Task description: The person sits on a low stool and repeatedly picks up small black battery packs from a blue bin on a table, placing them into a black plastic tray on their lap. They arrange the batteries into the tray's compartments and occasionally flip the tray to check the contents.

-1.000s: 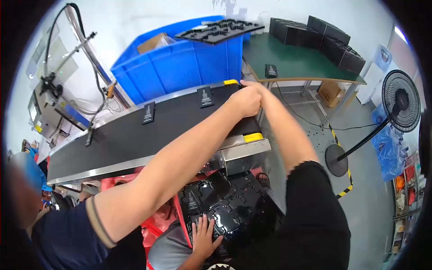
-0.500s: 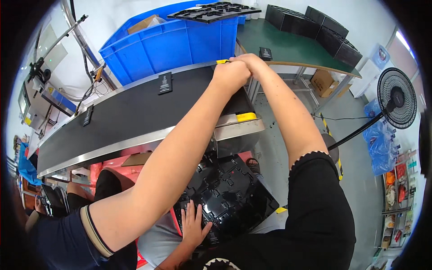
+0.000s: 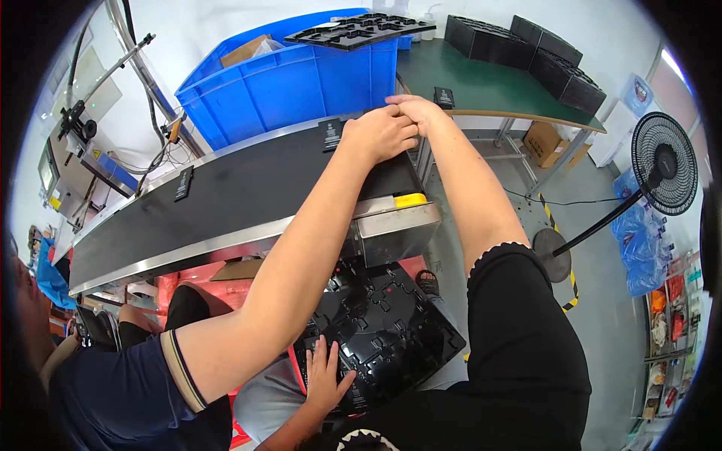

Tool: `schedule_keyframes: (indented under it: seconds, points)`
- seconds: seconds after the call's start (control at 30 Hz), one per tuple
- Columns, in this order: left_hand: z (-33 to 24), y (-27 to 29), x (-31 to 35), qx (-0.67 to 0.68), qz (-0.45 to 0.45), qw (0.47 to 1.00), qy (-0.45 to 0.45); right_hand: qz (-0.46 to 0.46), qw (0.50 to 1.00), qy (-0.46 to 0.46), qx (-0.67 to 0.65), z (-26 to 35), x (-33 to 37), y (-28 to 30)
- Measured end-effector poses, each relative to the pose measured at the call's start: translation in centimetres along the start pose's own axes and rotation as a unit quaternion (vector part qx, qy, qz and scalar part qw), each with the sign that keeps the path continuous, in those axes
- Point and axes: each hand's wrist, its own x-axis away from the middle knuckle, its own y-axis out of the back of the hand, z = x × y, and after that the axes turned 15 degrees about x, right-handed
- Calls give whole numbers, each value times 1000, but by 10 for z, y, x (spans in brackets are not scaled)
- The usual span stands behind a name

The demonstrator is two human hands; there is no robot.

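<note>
My left hand (image 3: 329, 377) lies palm down with fingers spread on a glossy black moulded plastic tray (image 3: 391, 331) across my lap. Beside its thumb is a flat black piece with pale print (image 3: 356, 398). My right hand (image 3: 423, 113) reaches over the conveyor's far right corner, fingers stretched leftward. A co-worker's hand (image 3: 380, 135), on the long arm from the left, overlaps it and hides part of the fingers. Just left of them, a flat black battery-like block (image 3: 331, 134) rests on the belt (image 3: 248, 173). A similar block (image 3: 183, 184) lies farther left.
The belt's metal rail (image 3: 188, 254) runs between me and the belt. Behind stands a blue bin (image 3: 301, 86) with a black tray (image 3: 361, 30) across its rim. Another flat block (image 3: 444, 98) sits on the green table (image 3: 481, 79). A fan (image 3: 664, 161) stands at right.
Both blocks on the belt have moved right. The co-worker's fist has loosened and its fingers now show. My right hand has shifted slightly right and down; my left hand remains on the tray.
</note>
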Motion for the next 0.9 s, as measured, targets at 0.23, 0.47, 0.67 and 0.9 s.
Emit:
schedule_keyframes:
  seconds: [0.23, 0.47, 0.67, 0.9]
  points:
    - [-4, 4, 0, 12, -21, 1000, -2, 65, 998, -12, 0, 18, -4, -15]
    - [-7, 5, 4, 15, -56, 998, -8, 75, 991, -33, 102, 36, 7, -48]
    - [-8, 6, 18, 64, -100, 993, 2, -5, 999, 19, 42, 33, 14, -92]
    - [6, 13, 55, 83, -177, 981, -1, 60, 993, 46, -95, 48, 19, -165]
